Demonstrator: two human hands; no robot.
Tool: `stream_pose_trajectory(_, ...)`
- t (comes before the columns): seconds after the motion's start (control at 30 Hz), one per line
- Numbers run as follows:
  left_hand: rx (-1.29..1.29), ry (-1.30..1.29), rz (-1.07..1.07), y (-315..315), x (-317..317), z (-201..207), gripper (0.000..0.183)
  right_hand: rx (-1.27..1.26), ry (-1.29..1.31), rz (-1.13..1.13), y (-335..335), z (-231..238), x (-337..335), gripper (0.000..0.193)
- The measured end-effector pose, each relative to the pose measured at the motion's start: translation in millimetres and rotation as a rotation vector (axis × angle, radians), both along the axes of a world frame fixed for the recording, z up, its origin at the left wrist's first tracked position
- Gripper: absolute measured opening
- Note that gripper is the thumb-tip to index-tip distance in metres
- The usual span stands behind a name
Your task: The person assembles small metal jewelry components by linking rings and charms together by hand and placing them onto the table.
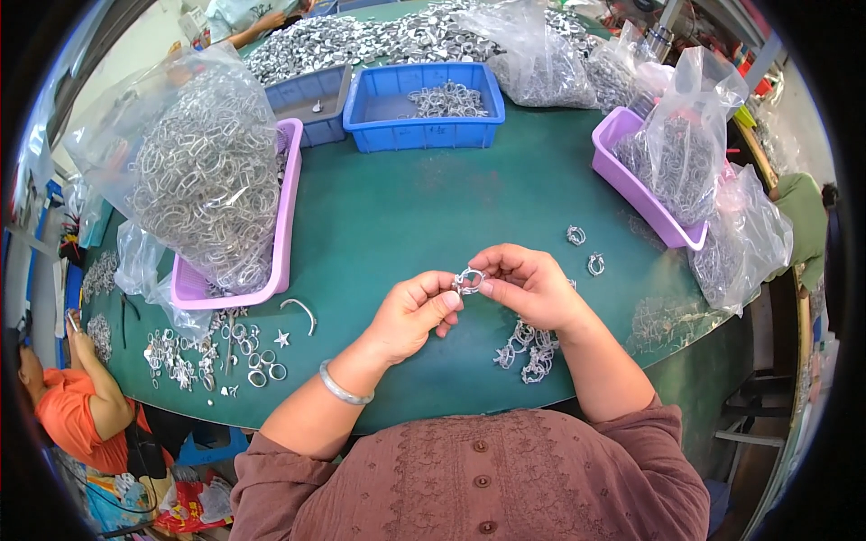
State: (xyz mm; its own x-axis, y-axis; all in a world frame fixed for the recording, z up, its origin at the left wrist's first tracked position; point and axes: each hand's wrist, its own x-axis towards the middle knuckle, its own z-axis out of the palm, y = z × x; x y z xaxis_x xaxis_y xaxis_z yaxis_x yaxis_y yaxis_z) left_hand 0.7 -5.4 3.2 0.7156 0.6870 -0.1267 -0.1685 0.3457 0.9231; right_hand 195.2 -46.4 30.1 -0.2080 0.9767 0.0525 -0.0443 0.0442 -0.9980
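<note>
Between my two hands, above the green table (397, 207), is a small silver metal ring piece (468, 280). My left hand (413, 314) pinches its left side between thumb and fingers. On the opposite side, my right hand (530, 284) grips it with thumb and forefinger. Below my right wrist lies a cluster of silver ring pieces (532, 350), partly covered by the forearm. Two more ring pieces (575, 234) sit apart to the right of my right hand.
At left, a pink basket (287, 207) holds a bulging bag of rings; loose rings and a star (281, 338) lie nearer. Blue bins (424, 135) stand at the back before heaped metal parts (379, 45). Another pink basket (649, 212) with bags is right. A person in orange (86, 419) sits left.
</note>
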Motion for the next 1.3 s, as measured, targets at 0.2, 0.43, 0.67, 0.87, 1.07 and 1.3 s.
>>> stream_pose_trajectory(0.2,-0.103,-0.088,0.019,0.4,-0.9,-1.3,0.023,-0.007,0.038,-0.019,0.3,-0.3,-1.0,0.019)
stream_pose_trajectory(0.43,-0.141,-0.105,0.028,0.9,-0.8,0.5,0.025,0.003,0.028,-0.049,-0.1,0.2,-3.7,0.02)
stream_pose_trajectory(0.67,-0.155,-0.097,0.027,1.6,-0.2,2.0,0.026,0.006,0.006,-0.075,-0.6,0.7,-5.4,0.021)
stream_pose_trajectory(0.87,-0.124,-0.012,0.063,1.1,1.3,3.0,0.027,-0.062,0.03,-0.068,-0.5,0.5,-6.1,0.02)
stream_pose_trajectory(1.07,-0.144,0.012,0.078,1.3,0.5,2.4,0.026,-0.113,0.008,-0.051,-0.2,3.8,-5.6,0.019)
stream_pose_trajectory(1.3,-0.159,0.016,0.094,1.2,0.6,4.2,0.025,-0.12,-0.002,-0.062,0.7,0.9,-4.6,0.019)
